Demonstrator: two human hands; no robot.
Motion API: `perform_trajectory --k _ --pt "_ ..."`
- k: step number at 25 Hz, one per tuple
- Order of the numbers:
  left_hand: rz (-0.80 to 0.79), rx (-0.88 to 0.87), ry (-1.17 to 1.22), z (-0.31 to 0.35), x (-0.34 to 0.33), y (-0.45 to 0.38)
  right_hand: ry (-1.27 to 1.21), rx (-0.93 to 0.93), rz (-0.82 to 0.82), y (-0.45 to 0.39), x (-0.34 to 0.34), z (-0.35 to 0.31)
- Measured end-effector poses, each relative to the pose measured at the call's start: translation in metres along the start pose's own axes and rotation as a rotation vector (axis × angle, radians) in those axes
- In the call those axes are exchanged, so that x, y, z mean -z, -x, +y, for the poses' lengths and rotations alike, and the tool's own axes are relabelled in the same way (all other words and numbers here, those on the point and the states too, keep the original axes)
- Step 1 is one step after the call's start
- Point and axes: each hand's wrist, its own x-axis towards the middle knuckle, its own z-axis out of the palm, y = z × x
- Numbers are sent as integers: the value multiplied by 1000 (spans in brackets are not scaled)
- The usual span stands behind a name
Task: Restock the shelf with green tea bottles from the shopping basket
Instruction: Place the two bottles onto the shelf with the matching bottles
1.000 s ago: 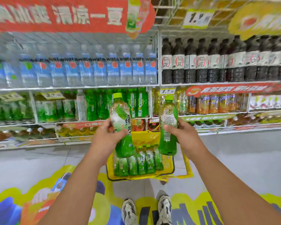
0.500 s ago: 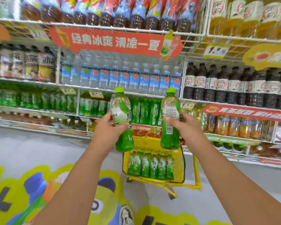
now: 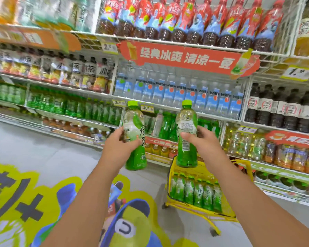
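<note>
Shop aisle, pale grey floor (image 3: 43, 154) with a big yellow-and-blue cartoon decal (image 3: 89, 211) near the feet. White wire shelving (image 3: 177, 41) runs across the far side, tier on tier: red-labelled dark drinks on top, clear water bottles (image 3: 185, 97) under a red banner (image 3: 184, 57), green bottles (image 3: 75, 106) to the left, dark bottles far right.

Against half a second ago: view has tipped up and swung left; top tier now fills the frame, the yellow basket (image 3: 243, 168) sits lower right instead of centre. Both bottles remain raised at about the same height before the shelf.

Left hand (image 3: 118, 148) wraps fingers and thumb round the waist of the left green tea bottle (image 3: 135, 136), tilted slightly. Right hand (image 3: 202, 141) grips the right green tea bottle (image 3: 186, 134), upright, barcode side facing the camera. Both bottles: clear plastic, lime screw caps, ribbed green lower halves, glossy shrink labels. More such bottles (image 3: 194, 191) stand in a row in the basket, a yellow plastic tub on the floor below the right hand
</note>
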Motion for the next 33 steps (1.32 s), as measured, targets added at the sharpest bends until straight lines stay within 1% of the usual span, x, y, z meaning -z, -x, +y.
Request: perform_trajectory --k 4,7,9,12,17,22,28,33 --pt "-17 -35 20 -4 106 -25 -9 22 18 1 -101 -17" --pt "-14 -37 -43 -13 185 -53 -3 34 40 2 -179 -28" --pt "6 -38 -71 -14 226 -66 -8 28 28 -2 -222 -36" --pt "26 -22 -38 -18 280 -90 13 28 5 -11 -281 -48" --pt "59 26 -6 -35 336 -149 25 14 -7 -50 -350 -57" --pt "98 29 -34 -50 375 -229 1 -7 -25 -117 -418 -53" --pt "84 71 -36 -66 428 -334 -27 -52 -58 -202 -503 -49" --pt "32 81 -59 -71 462 -404 -48 -80 -39 -245 -563 -55"
